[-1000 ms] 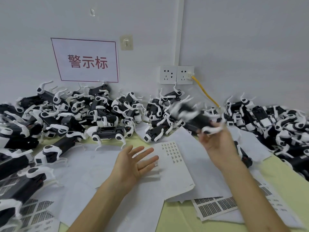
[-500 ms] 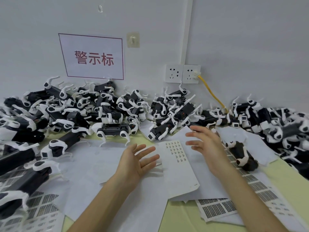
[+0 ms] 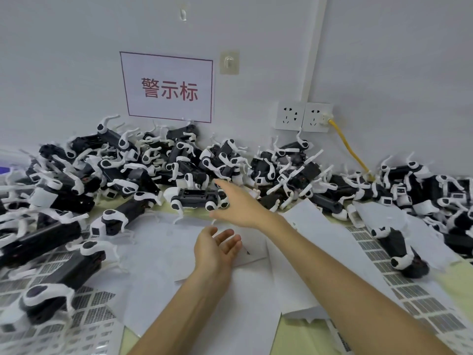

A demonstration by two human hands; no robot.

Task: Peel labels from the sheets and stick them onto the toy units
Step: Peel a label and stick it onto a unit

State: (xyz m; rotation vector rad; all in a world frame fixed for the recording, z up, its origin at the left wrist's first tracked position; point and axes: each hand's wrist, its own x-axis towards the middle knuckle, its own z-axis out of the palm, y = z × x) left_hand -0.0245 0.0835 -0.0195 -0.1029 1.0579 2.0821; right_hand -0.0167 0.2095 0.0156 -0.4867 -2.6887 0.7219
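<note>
Holds the right hand (image 3: 239, 204) stretched out toward the far middle of the table (image 3: 299, 336), fingers straight and slightly spread, gripping nothing. Points its fingertips (image 3: 220, 183) at the right end of one toy dog (image 3: 194, 198), a black body with white legs lying belly-up just in front of the heap; cannot tell whether touching it or just short of it. Rests the left hand (image 3: 217, 248) nearer, palm up, fingers relaxed and gently open, empty, over the plain white sheets (image 3: 158, 242) spread across the middle. Faces a heap of toy dogs (image 3: 143, 162) piled along the far wall (image 3: 76, 73) from the left edge to the right edge, white legs sticking up every way, with more of them running down the left side toward the near corner. Has a lone toy dog (image 3: 399, 252) lying at the right on the paper, well apart from both hands. Has label sheets (image 3: 97, 311) with dark grids at the near left, partly under the toys there, and more label sheets (image 3: 409, 288) at the right, partly under the white paper. Bears on the wall a white sign (image 3: 167, 87) with a red border and red characters, a small hook (image 3: 229, 62) just right of it, a pair of sockets (image 3: 303, 116) farther right, and a yellow cable (image 3: 350, 149) dropping from the right socket into the heap.
</note>
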